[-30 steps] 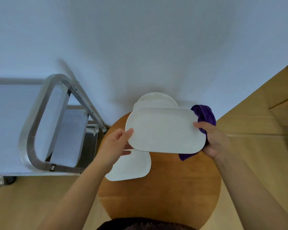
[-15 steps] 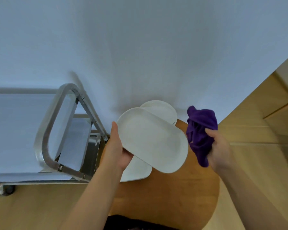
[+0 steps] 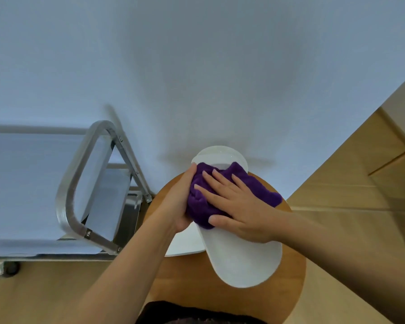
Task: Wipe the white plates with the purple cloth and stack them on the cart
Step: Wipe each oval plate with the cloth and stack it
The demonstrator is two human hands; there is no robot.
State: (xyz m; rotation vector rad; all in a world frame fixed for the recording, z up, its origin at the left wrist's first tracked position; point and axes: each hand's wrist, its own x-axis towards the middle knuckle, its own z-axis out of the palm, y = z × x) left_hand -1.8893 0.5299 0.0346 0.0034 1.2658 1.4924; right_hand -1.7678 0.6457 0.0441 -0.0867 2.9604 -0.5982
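From the head view, the left hand [image 3: 179, 202] grips the left edge of a smooth, long oval white plate [image 3: 241, 256] held over the round wooden table [image 3: 197, 284], while the right hand [image 3: 239, 206] lies flat with straight, spread fingers and presses the fuzzy, bunched purple cloth [image 3: 255, 188] onto the plate's far half. Under it, more glossy white plates [image 3: 220, 154] lie on the table, one showing at the far side and one at the left. The metal cart [image 3: 80, 195] with its bent tubular handle stands just left of the table, against the pale wall.
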